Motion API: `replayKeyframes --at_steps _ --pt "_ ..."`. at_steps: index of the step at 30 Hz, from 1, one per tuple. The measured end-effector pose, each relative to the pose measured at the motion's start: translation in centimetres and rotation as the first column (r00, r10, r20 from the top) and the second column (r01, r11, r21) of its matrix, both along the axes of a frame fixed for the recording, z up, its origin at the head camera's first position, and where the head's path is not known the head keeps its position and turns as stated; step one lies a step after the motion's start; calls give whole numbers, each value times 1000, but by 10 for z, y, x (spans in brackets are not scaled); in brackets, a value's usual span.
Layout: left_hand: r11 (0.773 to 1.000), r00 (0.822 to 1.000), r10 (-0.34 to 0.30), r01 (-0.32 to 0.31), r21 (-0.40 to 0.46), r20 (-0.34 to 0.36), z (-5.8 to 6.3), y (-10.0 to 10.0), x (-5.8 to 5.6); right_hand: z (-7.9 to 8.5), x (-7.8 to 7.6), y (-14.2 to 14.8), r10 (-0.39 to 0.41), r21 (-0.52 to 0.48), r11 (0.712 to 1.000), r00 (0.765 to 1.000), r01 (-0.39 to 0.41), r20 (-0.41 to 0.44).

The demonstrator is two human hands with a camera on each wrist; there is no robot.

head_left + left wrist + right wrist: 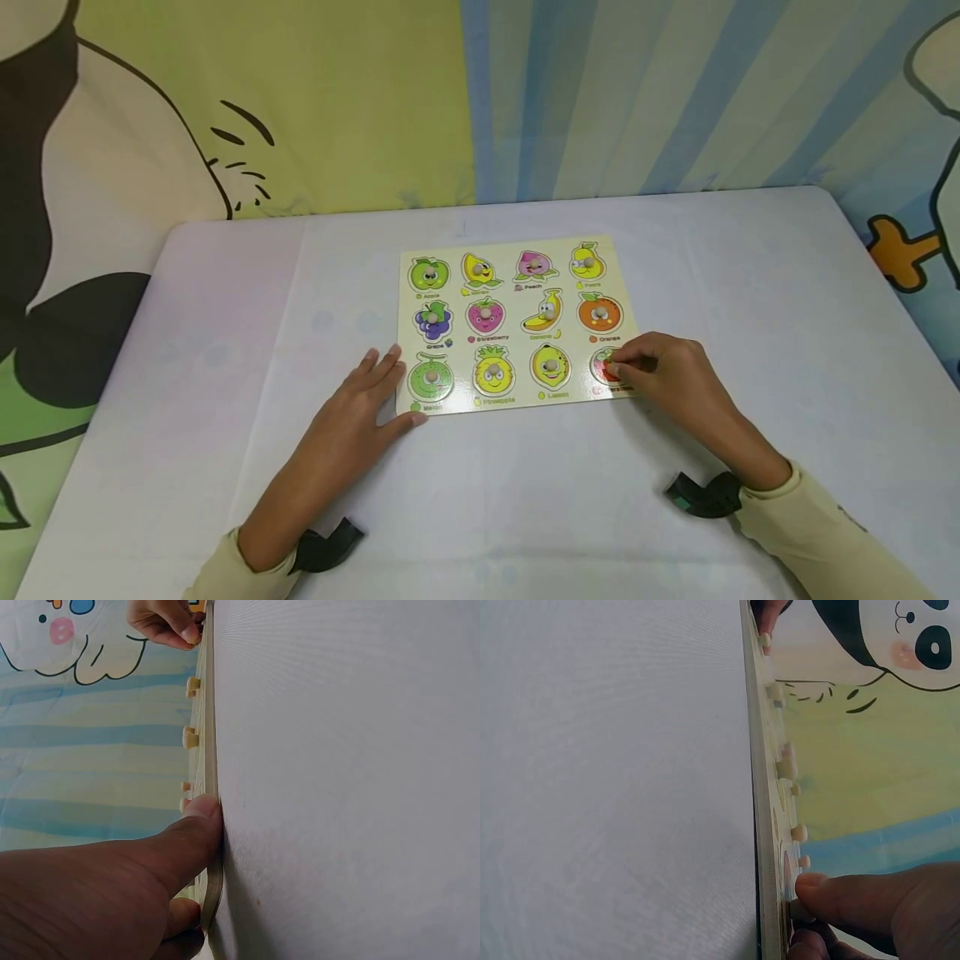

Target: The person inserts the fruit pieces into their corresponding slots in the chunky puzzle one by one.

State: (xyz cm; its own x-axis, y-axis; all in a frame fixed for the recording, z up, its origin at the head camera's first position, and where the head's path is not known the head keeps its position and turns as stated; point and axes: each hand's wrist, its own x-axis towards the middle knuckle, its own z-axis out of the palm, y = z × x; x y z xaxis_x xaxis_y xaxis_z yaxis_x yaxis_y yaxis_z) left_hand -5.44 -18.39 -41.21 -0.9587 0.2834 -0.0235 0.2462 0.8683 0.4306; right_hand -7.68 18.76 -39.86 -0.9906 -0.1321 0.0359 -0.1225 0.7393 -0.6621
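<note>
A cream wooden peg puzzle board (457,335) lies flat on the table, with rows of fruit pieces that carry small round knobs. My right hand (678,379) pinches the knob of the red fruit puzzle piece (609,369) at the board's near right corner. That knob (801,910) shows between thumb and fingers in the right wrist view. The piece is partly hidden by the fingers. My left hand (360,400) rests at the near left corner, its fingers against the left edge beside the melon piece (431,382). Its thumb (201,814) touches the front edge.
A white cloth covers the table (480,492) around the board. Behind it hangs a printed cartoon backdrop (337,108) with yellow and blue areas. Each wrist wears a black strap-like device (330,546).
</note>
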Motion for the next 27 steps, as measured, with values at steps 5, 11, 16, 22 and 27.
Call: replayKeyframes --at_steps 5,11,16,22,27 --pt "1000 1000 2 -2 -4 0 0 0 0 0 -1 -2 -11 10 1000 1000 11 -2" --pt "1000 1000 5 -5 -5 10 0 -1 0 1 0 -4 -4 22 1000 1000 4 -25" --pt "1000 1000 5 -5 0 21 1 -2 1 0 0 -4 0 19 1000 999 1 -33" --pt "1000 1000 4 -4 1 15 0 -2 1 -4 0 -2 -5 -9 1000 999 5 -54" --pt "1000 1000 2 -2 1 11 -1 -1 0 -8 1 -1 -12 -34 999 997 9 -78"
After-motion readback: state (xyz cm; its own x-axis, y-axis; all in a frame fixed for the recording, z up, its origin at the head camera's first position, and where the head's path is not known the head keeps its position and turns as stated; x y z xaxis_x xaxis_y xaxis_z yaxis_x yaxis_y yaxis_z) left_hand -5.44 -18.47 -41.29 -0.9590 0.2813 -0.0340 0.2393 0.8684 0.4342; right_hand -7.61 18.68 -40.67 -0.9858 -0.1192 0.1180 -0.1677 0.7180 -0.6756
